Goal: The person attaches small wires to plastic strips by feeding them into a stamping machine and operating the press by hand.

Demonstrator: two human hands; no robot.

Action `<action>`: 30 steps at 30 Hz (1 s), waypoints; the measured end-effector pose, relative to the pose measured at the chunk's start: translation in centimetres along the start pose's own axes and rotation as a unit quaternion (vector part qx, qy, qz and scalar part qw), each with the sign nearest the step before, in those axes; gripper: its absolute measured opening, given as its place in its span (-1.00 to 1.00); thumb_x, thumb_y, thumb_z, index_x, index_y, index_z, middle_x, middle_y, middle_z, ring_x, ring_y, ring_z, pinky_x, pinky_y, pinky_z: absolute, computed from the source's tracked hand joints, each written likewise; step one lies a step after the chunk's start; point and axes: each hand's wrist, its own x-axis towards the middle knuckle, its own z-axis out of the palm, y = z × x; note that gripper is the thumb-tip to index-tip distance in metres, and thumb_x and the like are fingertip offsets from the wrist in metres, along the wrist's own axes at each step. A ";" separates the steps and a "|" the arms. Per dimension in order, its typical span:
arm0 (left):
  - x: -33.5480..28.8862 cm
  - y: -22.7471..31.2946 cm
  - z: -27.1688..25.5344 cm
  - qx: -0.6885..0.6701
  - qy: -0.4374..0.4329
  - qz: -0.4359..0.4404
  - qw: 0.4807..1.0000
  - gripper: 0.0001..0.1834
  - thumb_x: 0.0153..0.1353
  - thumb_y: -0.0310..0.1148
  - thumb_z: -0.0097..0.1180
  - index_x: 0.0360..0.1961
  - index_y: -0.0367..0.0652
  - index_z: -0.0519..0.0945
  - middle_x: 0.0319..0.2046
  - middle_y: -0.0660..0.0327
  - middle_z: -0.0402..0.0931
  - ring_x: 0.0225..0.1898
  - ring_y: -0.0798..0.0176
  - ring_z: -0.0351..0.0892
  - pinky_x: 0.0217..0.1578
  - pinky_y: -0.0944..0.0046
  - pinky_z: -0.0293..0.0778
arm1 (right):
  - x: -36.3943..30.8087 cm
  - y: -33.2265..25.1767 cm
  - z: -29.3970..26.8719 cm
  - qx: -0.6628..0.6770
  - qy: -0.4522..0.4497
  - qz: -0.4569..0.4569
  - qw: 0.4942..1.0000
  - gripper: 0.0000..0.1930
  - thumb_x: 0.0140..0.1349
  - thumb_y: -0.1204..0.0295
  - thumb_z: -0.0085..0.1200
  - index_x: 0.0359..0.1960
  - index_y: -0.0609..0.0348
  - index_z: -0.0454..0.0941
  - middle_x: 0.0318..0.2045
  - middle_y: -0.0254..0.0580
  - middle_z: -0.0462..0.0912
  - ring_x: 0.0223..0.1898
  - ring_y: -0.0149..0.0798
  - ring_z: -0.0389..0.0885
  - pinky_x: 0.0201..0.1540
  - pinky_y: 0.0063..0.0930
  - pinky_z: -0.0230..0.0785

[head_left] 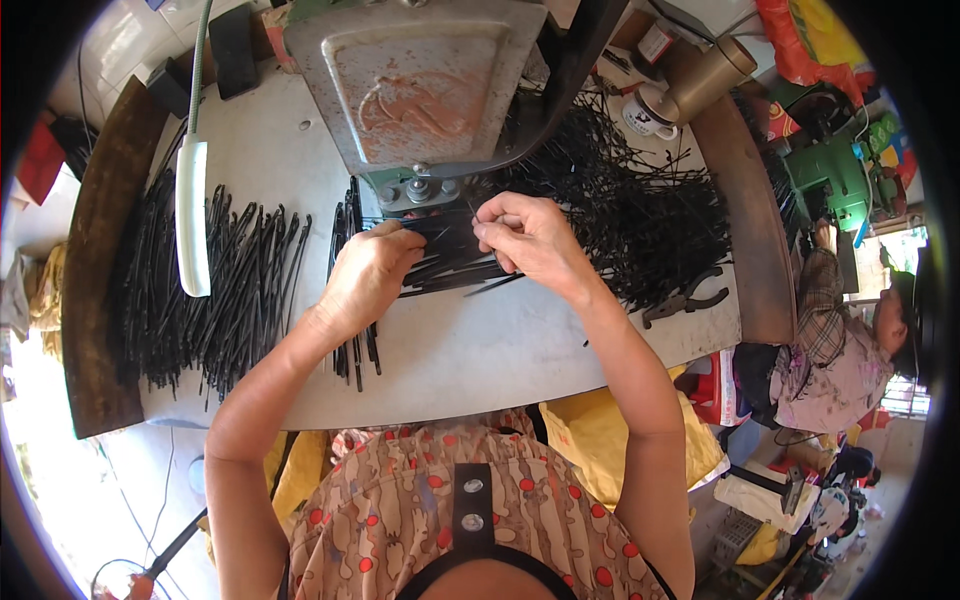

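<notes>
My left hand (373,275) is closed, its fingertips pinched together at the left front of the machine head. Facing it, my right hand (535,245) has thumb and forefinger pinched on a thin black strip, blurred where it shows. What the left fingertips hold is too small to make out. Below and between the hands lie several thin black strips (455,272) on the pale worktable (470,360). Just behind the fingers stands a worn grey-green machine (425,90) with a bolted lower end. More strips (357,350) lie beside and under my left wrist.
A bundle of black strips (235,290) lies at the left, under a lit lamp (193,220). At the right spreads a tangled heap (640,210), with pliers (688,300) at its near edge. Behind are a white mug (648,112) and a gold flask (712,78). Another person (840,350) sits at far right.
</notes>
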 end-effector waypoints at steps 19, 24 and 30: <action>-1.4 2.3 -2.7 -0.369 0.013 -0.196 0.908 -0.91 0.13 -0.44 0.00 -0.38 -0.23 0.48 -0.68 0.31 0.39 -0.72 0.58 0.23 -0.74 0.61 0.12 | 0.6 -0.5 1.6 0.089 -0.036 0.016 0.995 -0.87 0.09 0.47 0.02 -0.41 0.32 0.46 -0.63 -0.28 0.46 -0.72 -0.59 0.28 -0.72 -0.74 0.07; -2.2 1.5 -3.5 -0.483 -0.029 -0.213 0.849 -0.87 0.16 -0.42 -0.04 -0.36 -0.27 0.47 -0.63 0.25 0.46 -0.68 0.50 0.37 -0.73 0.56 0.25 | 0.0 0.1 1.9 0.039 -0.046 -0.035 0.998 -0.89 0.07 0.51 0.01 -0.42 0.34 0.45 -0.65 -0.32 0.44 -0.71 -0.60 0.27 -0.70 -0.73 0.11; -2.9 1.2 -4.4 -0.541 -0.081 -0.287 0.786 -0.83 0.15 -0.38 -0.03 -0.41 -0.31 0.47 -0.55 0.14 0.50 -0.59 0.36 0.51 -0.63 0.48 0.43 | -0.1 0.7 1.8 -0.019 -0.072 -0.056 0.996 -0.87 0.05 0.54 0.02 -0.38 0.36 0.46 -0.62 -0.34 0.46 -0.67 -0.60 0.30 -0.66 -0.73 0.15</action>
